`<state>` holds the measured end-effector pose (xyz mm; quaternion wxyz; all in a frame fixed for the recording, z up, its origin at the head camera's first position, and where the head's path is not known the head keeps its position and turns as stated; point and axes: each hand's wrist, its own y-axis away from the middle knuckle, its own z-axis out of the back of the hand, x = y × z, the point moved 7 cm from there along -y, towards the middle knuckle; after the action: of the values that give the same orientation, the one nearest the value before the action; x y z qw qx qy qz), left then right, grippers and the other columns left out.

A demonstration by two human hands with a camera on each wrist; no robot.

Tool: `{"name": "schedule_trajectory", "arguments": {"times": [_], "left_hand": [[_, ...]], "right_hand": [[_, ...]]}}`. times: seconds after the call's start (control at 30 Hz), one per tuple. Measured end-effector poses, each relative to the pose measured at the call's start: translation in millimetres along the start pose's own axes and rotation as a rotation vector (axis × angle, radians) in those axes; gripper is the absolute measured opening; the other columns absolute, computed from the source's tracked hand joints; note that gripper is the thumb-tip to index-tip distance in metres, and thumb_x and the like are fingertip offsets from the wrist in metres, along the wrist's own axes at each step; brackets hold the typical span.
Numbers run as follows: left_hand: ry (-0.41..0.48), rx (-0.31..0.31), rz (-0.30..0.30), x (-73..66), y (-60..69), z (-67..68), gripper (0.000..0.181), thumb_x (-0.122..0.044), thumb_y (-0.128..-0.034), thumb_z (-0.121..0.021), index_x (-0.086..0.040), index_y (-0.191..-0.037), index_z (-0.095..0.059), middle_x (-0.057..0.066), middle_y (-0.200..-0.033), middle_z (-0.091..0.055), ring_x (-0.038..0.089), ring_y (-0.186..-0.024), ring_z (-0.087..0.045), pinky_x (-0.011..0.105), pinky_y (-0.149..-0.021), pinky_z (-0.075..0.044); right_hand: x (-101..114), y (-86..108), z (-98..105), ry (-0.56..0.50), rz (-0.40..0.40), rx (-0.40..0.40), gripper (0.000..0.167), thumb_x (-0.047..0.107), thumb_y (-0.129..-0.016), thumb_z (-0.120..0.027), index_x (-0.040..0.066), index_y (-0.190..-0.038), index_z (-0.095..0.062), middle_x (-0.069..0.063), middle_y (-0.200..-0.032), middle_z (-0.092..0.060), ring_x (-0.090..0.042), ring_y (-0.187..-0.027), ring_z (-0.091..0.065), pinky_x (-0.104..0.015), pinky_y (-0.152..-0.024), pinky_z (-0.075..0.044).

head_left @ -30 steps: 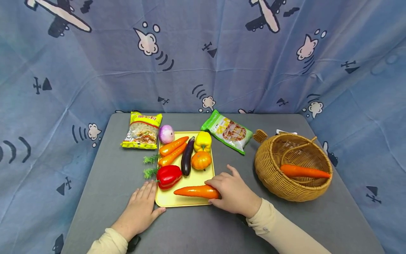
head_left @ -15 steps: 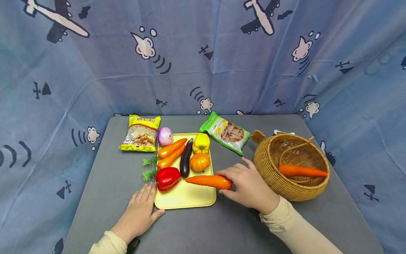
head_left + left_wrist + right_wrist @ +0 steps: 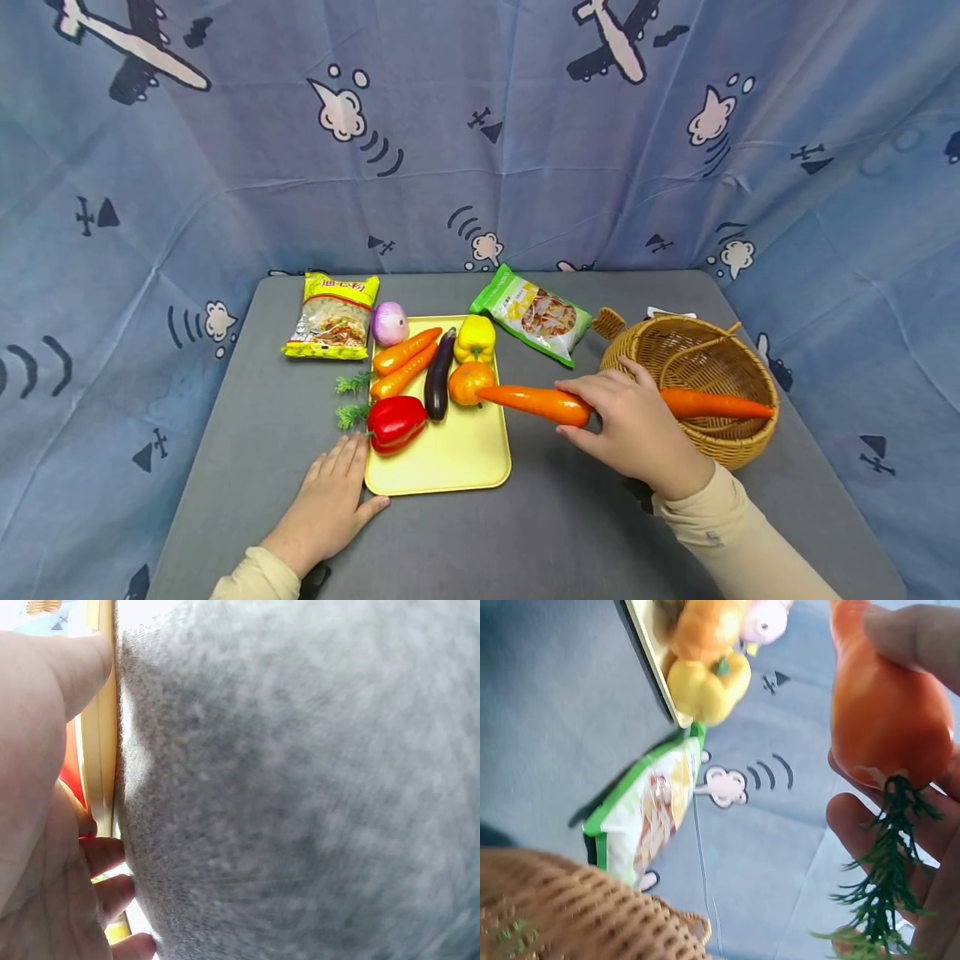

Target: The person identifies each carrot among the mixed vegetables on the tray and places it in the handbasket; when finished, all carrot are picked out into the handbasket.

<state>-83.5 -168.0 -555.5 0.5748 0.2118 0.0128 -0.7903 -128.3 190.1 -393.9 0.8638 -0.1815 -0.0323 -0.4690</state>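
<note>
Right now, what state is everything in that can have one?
Right hand: gripping a raised carrot
Tray: partly filled
Left hand: fingers extended, at tray's edge
Basket: open, another carrot in it
Yellow packet: lying flat, looks closed
Green packet: lying flat, looks closed

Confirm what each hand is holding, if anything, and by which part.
Right hand: a carrot, held by its thick end, near the green leaves. Left hand: nothing held; it rests at the near-left corner of the yellow tray.

Held carrot's (image 3: 534, 403) leafy top (image 3: 891, 855) hidden behind your right hand (image 3: 632, 423) in head view, your left sleeve (image 3: 258, 575) cropped below, green packet's (image 3: 531, 315) print illegible
</note>
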Motion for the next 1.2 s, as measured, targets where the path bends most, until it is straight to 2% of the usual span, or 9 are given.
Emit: {"name": "schedule_trajectory", "arguments": {"times": [0.63,0.97,1.2], "left_hand": [[-0.014,0.003,-0.004,1.1,0.1,-1.0,0.096,-0.053,-0.1003,-0.071,0.011,-0.161,-0.033,0.029,-0.167,-0.033,0.05,-0.153,-0.031,0.07,-0.118,-0.027],[-0.023,0.0,-0.005,0.8,-1.3,-1.5,0.097,-0.054,-0.0996,-0.071,0.011,-0.161,-0.034,0.029,-0.166,-0.034,0.05,-0.152,-0.032,0.07,-0.118,-0.028],[-0.021,-0.001,-0.008,-0.7,-1.1,-0.4,0.097,-0.053,-0.0994,-0.072,0.011,-0.161,-0.034,0.029,-0.166,-0.034,0.05,-0.152,-0.033,0.07,-0.118,-0.028]], "right_hand": [[-41.9,7.9,42.7,0.035,-0.135,-0.078,0.057,0.028,-0.075,-0.099,0.012,-0.126,-0.077,-0.009,-0.111,-0.078,-0.035,-0.101,-0.067,-0.072,-0.111,-0.03],[-64.4,20.9,63.5,0.063,-0.225,-0.122,0.059,0.024,-0.077,-0.097,0.007,-0.129,-0.075,-0.013,-0.115,-0.076,-0.039,-0.104,-0.066,-0.072,-0.106,-0.032],[-83.2,33.8,76.7,0.061,-0.272,-0.172,0.059,0.023,-0.077,-0.097,0.007,-0.129,-0.074,-0.018,-0.116,-0.075,-0.043,-0.107,-0.066,-0.075,-0.111,-0.027]]}}
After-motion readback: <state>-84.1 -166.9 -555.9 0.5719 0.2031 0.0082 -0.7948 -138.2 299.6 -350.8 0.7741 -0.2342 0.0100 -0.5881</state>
